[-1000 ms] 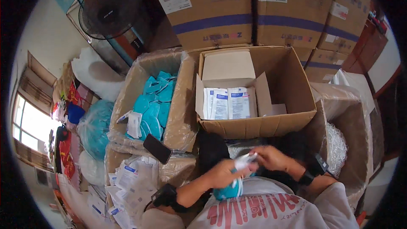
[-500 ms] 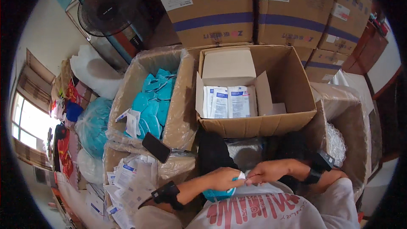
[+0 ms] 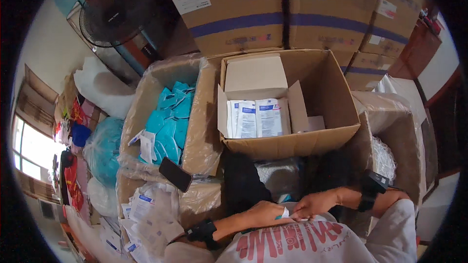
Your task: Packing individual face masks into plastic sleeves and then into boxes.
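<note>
In my lap, my left hand (image 3: pixel 264 214) is closed on a teal face mask (image 3: pixel 279 217), of which only a small teal patch and a white edge show. My right hand (image 3: pixel 311 205) meets it from the other side, thumb and fingers pinched at the white part; whether that is a strap or an edge cannot be made out. Most of the mask is hidden by my hands. Beyond them, between my knees, a bit of teal and white (image 3: pixel 284 198) shows. Many more teal masks (image 3: pixel 168 125) are heaped in a plastic-lined carton (image 3: pixel 201 112) at the left.
Ahead stands an open carton (image 3: pixel 292 141) holding a smaller white box (image 3: pixel 256 70) of white packets (image 3: pixel 272 117). A phone (image 3: pixel 175 174) rests on the left cartons, above loose packets (image 3: pixel 146 204). White coiled strands (image 3: pixel 383 159) fill part of the right carton. Stacked cartons (image 3: pixel 331 0) rise behind.
Both hands have shifted slightly right and down toward my shirt. The mask that hung teal below my left hand is now mostly hidden. The whole view has shifted a little.
</note>
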The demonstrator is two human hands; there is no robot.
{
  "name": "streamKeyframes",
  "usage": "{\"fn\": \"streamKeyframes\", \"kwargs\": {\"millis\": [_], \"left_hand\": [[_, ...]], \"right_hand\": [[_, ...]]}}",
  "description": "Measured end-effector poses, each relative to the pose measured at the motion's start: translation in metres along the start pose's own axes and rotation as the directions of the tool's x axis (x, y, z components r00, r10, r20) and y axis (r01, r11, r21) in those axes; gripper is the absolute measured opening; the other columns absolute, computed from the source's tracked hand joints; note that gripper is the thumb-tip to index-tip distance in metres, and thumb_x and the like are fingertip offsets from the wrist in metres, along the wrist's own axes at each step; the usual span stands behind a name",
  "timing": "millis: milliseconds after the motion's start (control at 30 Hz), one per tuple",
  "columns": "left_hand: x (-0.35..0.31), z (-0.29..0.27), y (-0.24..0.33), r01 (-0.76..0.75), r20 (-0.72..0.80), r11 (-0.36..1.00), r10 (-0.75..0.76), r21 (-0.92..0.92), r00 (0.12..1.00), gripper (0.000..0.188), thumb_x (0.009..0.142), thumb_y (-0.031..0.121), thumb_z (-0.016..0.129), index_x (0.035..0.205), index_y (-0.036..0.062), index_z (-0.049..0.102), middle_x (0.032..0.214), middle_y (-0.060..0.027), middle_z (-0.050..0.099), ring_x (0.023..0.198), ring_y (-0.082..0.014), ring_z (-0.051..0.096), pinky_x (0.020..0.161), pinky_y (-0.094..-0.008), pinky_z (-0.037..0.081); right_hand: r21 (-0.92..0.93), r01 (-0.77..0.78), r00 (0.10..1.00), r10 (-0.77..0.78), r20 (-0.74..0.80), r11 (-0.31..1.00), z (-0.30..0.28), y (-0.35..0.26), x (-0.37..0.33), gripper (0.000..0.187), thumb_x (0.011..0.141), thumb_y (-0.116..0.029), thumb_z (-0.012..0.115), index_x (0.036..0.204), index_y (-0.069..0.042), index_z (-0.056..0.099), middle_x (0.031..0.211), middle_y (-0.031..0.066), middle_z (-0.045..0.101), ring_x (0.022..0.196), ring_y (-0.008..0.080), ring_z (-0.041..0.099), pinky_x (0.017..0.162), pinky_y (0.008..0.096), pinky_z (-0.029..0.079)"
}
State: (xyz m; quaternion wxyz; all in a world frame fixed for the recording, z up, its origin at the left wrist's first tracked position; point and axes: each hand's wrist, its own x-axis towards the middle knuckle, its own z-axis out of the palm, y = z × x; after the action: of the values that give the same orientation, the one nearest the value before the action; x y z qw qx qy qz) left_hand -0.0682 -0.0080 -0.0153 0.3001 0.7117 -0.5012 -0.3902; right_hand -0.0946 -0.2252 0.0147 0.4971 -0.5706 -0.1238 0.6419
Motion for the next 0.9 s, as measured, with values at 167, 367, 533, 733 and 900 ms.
{"fn": "streamKeyframes", "kwargs": {"millis": [167,367,533,733,900], "left_hand": [[0.003,0.03,-0.018,0.035,0.161,0.993,-0.016,-0.117,0.987,0.029,0.086,0.034,0.048,0.094,0.0072,0.056,0.098,-0.0135,0.058,0.091,-0.0296,0.057,0.077,-0.0383,0.045],[-0.004,0.023,-0.001,-0.068,0.038,0.985,0.075,-0.155,0.996,0.03,0.087,0.034,0.046,0.091,0.0061,0.056,0.091,-0.0132,0.058,0.085,-0.028,0.057,0.075,-0.0373,0.045],[-0.012,0.039,0.001,-0.121,-0.389,0.99,0.084,-0.07,0.917,0.031,0.088,0.034,0.046,0.086,0.0053,0.057,0.081,-0.0128,0.059,0.078,-0.0272,0.059,0.072,-0.0374,0.046],[0.01,-0.035,-0.019,-0.024,-0.476,0.721,-0.433,-0.693,0.765,0.025,0.087,0.026,0.05,0.072,0.0069,0.055,0.065,0.0004,0.052,0.061,-0.0081,0.047,0.057,-0.026,0.04],[0.03,-0.136,0.001,-0.424,-0.606,0.436,-0.614,-0.794,0.505,0.032,0.087,0.036,0.05,0.07,0.0081,0.053,0.063,0.0002,0.05,0.054,-0.0074,0.046,0.05,-0.0212,0.035]], "right_hand": [[-0.307,0.087,0.996,-0.089,0.007,0.948,0.008,0.012,-0.045,0.035,0.095,-0.028,0.032,0.106,0.001,0.049,0.093,0.0148,0.057,0.086,0.0183,0.05,0.08,0.034,0.04],[-0.253,0.006,0.999,-0.014,-0.031,0.967,0.021,0.039,-0.091,0.035,0.095,-0.027,0.032,0.108,0.0,0.049,0.104,0.0171,0.057,0.094,0.0246,0.053,0.081,0.0348,0.041],[-0.22,-0.243,0.96,0.201,-0.197,0.945,0.016,0.024,-0.158,0.037,0.094,-0.03,0.035,0.107,0.001,0.051,0.101,0.0132,0.058,0.087,0.0221,0.055,0.077,0.034,0.043],[0.241,0.004,0.825,0.133,-0.55,0.971,-0.022,0.061,-0.154,0.031,0.091,-0.035,0.042,0.082,-0.007,0.053,0.072,0.0004,0.051,0.061,0.01,0.045,0.055,0.0228,0.038],[0.265,0.637,0.606,-0.257,-0.753,0.724,-0.074,0.002,-0.067,0.03,0.091,-0.036,0.044,0.083,-0.008,0.053,0.068,-0.0021,0.047,0.058,0.0064,0.041,0.052,0.0189,0.033]]}}
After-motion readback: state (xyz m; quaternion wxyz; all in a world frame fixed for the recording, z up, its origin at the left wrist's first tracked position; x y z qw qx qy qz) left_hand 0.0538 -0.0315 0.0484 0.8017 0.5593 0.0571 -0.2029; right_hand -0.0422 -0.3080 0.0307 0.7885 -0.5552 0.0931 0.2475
